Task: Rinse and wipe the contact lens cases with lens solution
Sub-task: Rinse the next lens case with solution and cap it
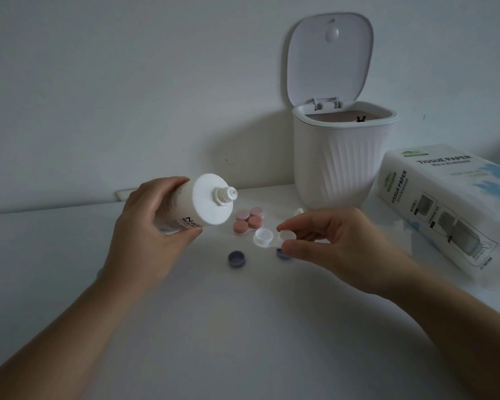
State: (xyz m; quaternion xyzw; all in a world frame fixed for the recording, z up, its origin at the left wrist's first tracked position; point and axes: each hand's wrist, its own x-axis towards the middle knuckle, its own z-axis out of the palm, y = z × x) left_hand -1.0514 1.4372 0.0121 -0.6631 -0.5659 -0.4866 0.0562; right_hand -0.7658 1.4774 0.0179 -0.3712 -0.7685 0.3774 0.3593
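In the middle of the frame, the left hand [147, 223] grips a white solution bottle [198, 202]; its fingers are curled round the body of the bottle. The bottle is tilted almost on its side, and its open nozzle points to the right, toward the other hand. The cap is off the nozzle.

A little to the right and lower, the right hand [329, 241] holds a clear lens case [267, 238] above the table [243, 327]. The thumb and the index finger pinch the right end of the case, over its right cup. The left cup is open and free, and it lies just below and to the right of the nozzle, not touching it.

Two purple caps lie on the table: one purple cap [237, 258] is below the bottle, and the second purple cap [282, 253] is partly hidden under the right thumb. Behind the clear case, two pink lens cases [248, 220] lie closed, side by side.

In the upper right stands a white bin [341, 163] with its lid [329, 56] raised. At the right edge of the frame lies a pack of tissue paper [451, 206].
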